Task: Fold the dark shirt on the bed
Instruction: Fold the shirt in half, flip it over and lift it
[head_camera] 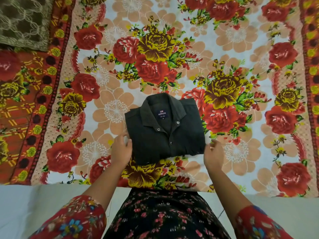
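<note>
Here, folded dark shirt (164, 130), floral bedsheet (241, 40)

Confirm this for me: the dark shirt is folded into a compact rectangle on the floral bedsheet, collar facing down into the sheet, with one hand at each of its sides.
Not quite. In the head view the dark shirt lies collar up, its label and snap buttons showing. The rest holds: it is a compact folded rectangle on the floral bedsheet, with the left hand and the right hand at its sides.
</note>
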